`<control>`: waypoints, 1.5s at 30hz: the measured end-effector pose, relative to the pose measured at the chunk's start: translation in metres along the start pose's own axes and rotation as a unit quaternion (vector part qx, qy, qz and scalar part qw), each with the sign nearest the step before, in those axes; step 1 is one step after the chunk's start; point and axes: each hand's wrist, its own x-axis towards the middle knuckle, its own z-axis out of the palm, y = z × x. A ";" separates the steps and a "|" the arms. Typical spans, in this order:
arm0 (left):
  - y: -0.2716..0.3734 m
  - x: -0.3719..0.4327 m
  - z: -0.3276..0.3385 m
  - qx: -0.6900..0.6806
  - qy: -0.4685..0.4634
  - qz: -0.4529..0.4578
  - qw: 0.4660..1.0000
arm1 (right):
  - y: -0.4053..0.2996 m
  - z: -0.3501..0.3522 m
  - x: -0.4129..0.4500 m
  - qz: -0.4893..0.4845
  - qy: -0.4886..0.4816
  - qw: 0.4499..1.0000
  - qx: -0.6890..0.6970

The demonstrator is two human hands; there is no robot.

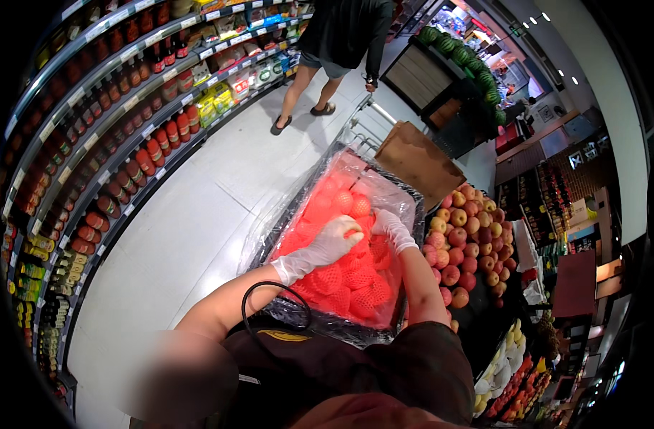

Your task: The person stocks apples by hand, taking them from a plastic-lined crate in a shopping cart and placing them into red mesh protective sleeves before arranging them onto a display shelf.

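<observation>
Before me is a dark crate point(338, 330) lined with clear plastic film, on or against a metal cart. Fruits in red foam nets point(327, 279) fill it. My left hand point(335, 238), in a pale thin glove, is over the middle of the fruits with its fingers curled; whether something is in them cannot be told. Beside it on the right, my gloved right hand point(386, 225) reaches down among the netted fruits near the crate's right side, its fingertips partly hidden. A pile of bare red and yellow apples point(458, 241) lies right of the crate.
A brown cardboard piece point(421, 161) leans by the cart's metal handle point(380, 112). A person point(343, 32) in dark clothes stands beyond, one hand near that handle. Shelves of jars and bottles point(155, 153) curve along the left. Watermelons point(461, 56) top a stand at the back.
</observation>
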 end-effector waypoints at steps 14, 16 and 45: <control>0.059 -0.002 -0.049 -0.419 -0.082 -0.390 0.816 | -0.112 -0.007 -0.129 -0.053 0.447 0.811 0.373; 0.053 0.002 -0.047 -0.593 -0.080 -0.390 0.700 | -0.104 -0.010 -0.127 -0.020 0.394 0.816 0.422; -0.004 -0.016 -0.007 0.402 -0.268 -0.041 0.874 | 0.214 0.261 -0.393 0.657 0.470 0.411 0.422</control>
